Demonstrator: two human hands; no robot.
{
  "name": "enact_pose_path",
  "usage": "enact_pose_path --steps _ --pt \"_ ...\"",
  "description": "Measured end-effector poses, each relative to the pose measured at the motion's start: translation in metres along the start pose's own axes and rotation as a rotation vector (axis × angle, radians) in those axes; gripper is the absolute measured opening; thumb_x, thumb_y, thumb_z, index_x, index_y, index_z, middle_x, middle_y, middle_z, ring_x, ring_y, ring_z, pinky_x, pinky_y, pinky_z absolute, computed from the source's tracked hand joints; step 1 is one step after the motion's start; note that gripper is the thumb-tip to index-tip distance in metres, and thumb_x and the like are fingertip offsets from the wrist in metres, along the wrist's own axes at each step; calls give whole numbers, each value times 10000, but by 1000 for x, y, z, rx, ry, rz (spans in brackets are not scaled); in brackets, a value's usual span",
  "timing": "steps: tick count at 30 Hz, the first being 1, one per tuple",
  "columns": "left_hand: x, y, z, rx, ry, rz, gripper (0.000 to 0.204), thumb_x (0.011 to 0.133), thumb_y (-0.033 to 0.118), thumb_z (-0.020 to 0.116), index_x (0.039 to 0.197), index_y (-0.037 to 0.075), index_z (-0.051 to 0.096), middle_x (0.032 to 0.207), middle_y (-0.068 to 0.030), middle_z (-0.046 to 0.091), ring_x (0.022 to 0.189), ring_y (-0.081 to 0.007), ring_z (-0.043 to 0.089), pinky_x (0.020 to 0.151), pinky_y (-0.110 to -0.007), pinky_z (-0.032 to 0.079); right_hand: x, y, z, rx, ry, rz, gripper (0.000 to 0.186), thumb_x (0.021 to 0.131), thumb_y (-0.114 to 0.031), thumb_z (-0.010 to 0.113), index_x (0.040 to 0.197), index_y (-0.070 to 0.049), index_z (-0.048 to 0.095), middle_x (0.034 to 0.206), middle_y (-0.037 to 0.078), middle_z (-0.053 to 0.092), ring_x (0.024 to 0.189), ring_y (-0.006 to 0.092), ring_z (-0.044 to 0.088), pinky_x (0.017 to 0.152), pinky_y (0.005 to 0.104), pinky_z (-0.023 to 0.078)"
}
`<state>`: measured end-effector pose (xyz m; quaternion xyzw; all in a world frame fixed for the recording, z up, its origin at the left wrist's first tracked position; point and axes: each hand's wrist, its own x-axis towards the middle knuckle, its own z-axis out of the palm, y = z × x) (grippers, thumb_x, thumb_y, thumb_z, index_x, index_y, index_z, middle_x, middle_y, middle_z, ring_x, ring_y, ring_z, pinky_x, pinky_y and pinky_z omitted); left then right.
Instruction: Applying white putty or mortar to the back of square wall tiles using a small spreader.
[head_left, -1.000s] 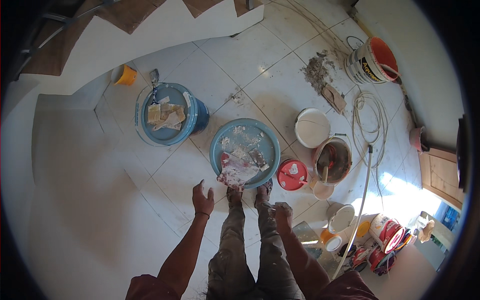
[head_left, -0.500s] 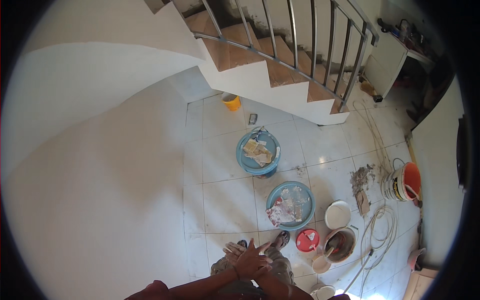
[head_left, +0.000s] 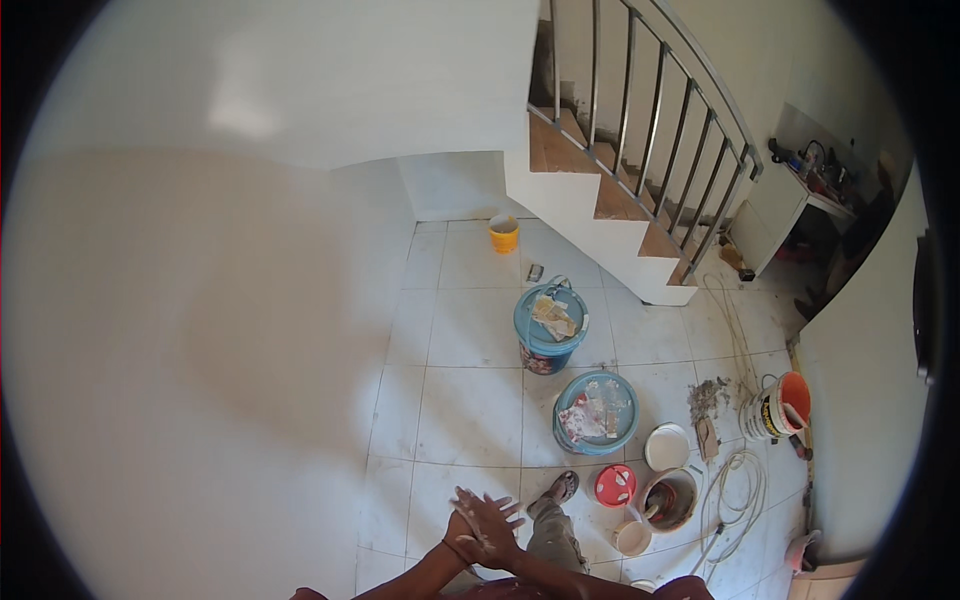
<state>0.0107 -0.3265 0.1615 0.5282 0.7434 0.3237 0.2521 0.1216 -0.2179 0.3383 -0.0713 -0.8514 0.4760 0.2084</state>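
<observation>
My hands are crossed and pressed together low in the head view, with whitish smears on the fingers. My right hand (head_left: 488, 527) lies over the other one, its fingers stretched out and apart. Behind it, my left hand (head_left: 455, 530) is partly hidden; a dark band circles its wrist, and fingertips sticking out at the right look spread. Neither hand shows any object in it. Nearest on the floor are a red-lidded tub (head_left: 614, 486), a bucket with a tool in it (head_left: 685, 497) and a small beige container (head_left: 632, 538).
Two blue-lidded buckets, one nearer (head_left: 622, 440) and one farther (head_left: 548, 358), carry stained cloths or papers. A white lid (head_left: 667, 447), a coiled hose (head_left: 752, 500), debris (head_left: 708, 397) and an orange-lined bucket (head_left: 765, 415) lie right. Stairs (head_left: 570, 195) with railing rise behind; a wall (head_left: 200, 350) fills the left.
My view has turned up and left, showing more wall. My hands have slid over each other: the left was on top, and now the right is. One foot has left view.
</observation>
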Motion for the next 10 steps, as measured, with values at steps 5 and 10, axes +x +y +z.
enact_pose_path --steps 5,10 --pt "-64 174 -218 -1368 144 -406 761 1101 674 297 1578 122 513 1661 -149 492 1593 -333 348 1296 -590 222 -47 -53 57 -274 -165 144 773 1052 -514 611 1636 -43 428 1758 238 260 1599 473 290 1249 713 227" --pt "-127 177 -286 -169 -298 312 686 1073 600 486 1582 142 528 1541 -183 613 1563 -371 420 1330 -599 139 -42 -85 130 -431 -1007 159 823 1026 -590 635 1695 -204 353 1755 206 297 1625 495 206 1281 729 128"
